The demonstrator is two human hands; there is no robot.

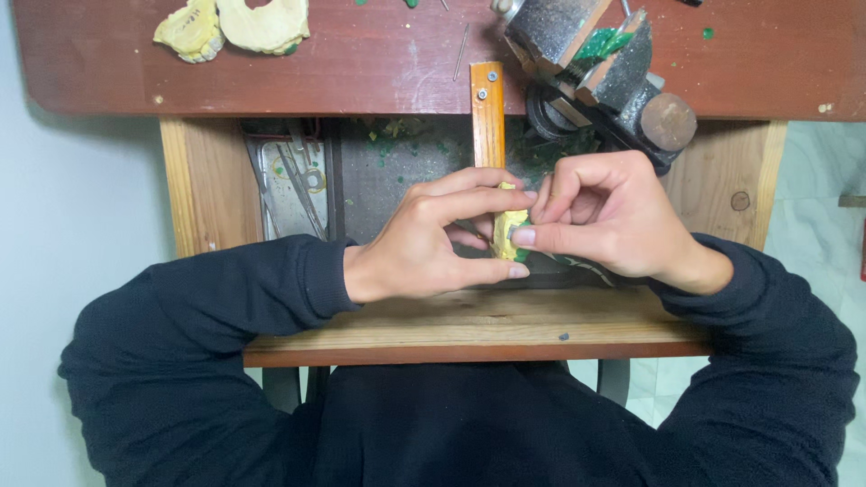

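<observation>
Pinching the small pale-yellow plaster piece with green wax (507,230) between my left hand (424,243) and right hand (604,216) against the narrow wooden bench peg (487,113); shaping looks midway; two yellow plaster casts (233,25) lie untouched on the bench.

No packages, labels, signs or screens appear anywhere in the frame.
</observation>
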